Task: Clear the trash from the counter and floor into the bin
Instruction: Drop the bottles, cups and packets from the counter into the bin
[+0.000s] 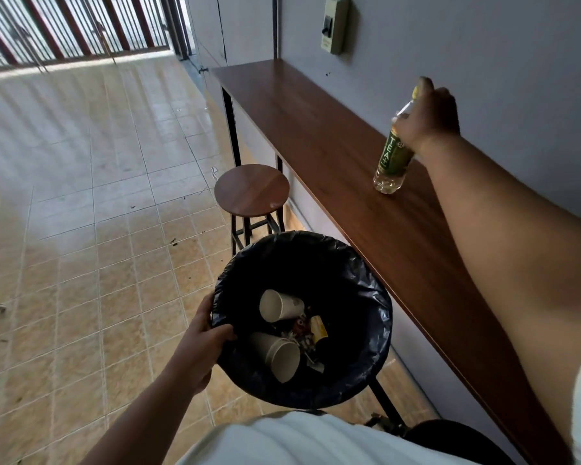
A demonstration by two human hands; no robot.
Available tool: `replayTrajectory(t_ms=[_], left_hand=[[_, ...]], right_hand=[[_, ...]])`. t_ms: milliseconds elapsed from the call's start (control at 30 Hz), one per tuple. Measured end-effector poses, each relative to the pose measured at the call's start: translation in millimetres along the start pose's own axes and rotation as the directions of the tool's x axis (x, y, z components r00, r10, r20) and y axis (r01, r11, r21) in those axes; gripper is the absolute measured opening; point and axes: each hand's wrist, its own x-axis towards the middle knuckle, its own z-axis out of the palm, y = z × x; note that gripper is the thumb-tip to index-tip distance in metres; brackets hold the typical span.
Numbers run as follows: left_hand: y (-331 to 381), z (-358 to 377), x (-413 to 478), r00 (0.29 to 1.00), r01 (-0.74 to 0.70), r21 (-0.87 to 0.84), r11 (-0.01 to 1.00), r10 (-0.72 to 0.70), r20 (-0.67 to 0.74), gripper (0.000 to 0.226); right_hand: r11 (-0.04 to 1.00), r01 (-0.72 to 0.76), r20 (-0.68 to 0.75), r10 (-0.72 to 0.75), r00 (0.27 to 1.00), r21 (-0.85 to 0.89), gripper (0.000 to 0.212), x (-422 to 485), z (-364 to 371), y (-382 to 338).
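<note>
Gripping the tea bottle (392, 156) near its neck, the right hand (431, 112) has it tilted on the wooden counter (316, 135), base seemingly touching the surface close to the wall. The left hand (203, 337) is clamped on the rim of the bin (359, 263), lined with a black bag and held beside the counter edge, below the bottle; two paper cups (280, 308) and scraps lie inside. To do this step well, I judge the fingers should close fully round the neck before lifting, since a top-held bottle may swing. Bringing the bin's mouth closer under the counter edge would shorten the carry, and releasing low over the opening should keep the bottle from bouncing out. Small litter on the tiled floor (98, 196) looks left for later.
</note>
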Motion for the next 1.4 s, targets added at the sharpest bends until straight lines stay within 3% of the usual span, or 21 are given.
replayTrajectory(t_ms=[200,433,500,633,767,867,1167,1400], left_hand=[[0.9,0.0,-1.1,1.000,-0.009,0.007,1.000,0.009,-0.007,0.081],[-0.7,-3.8,-6.5,1.000,-0.007,0.013,1.000,0.007,-0.001,0.073],[-1.3,-5.0,-9.5,1.000,-0.013,0.014,1.000,0.013,0.004,0.071],[-3.5,-9.6,-14.7,1.000,-0.023,0.016,1.000,0.023,-0.002,0.071],[-8.1,-15.9,-20.0,0.999,-0.021,0.022,1.000,0.022,-0.030,0.074],[-9.1,-21.4,-26.2,0.999,-0.026,0.025,0.999,0.027,-0.042,0.073],[-20.2,-30.1,-41.0,0.999,-0.013,0.054,0.998,0.015,-0.039,0.073],[-26.6,-43.9,-46.5,0.999,-0.008,0.015,1.000,0.009,-0.046,0.074]], right_hand=[[0.981,0.173,-0.185,-0.155,0.970,0.084,0.038,-37.6,5.8,3.0],[0.842,0.423,-0.416,-0.270,0.868,0.336,0.038,-105.2,-8.9,-10.7],[0.805,0.420,-0.356,-0.280,0.892,0.418,0.034,-133.8,-13.2,-19.6],[0.819,0.259,0.005,-0.305,0.952,0.513,0.033,-189.4,7.7,-26.5],[0.884,0.201,0.334,-0.358,0.872,0.422,0.038,-237.2,57.2,-23.1],[0.916,0.223,0.492,-0.371,0.788,0.333,0.042,-265.3,87.7,-24.6],[0.954,0.264,0.613,-0.293,0.733,0.140,0.029,-289.2,131.5,-38.0],[0.947,0.255,0.582,-0.320,0.748,0.192,0.037,-290.3,127.6,-34.2]])
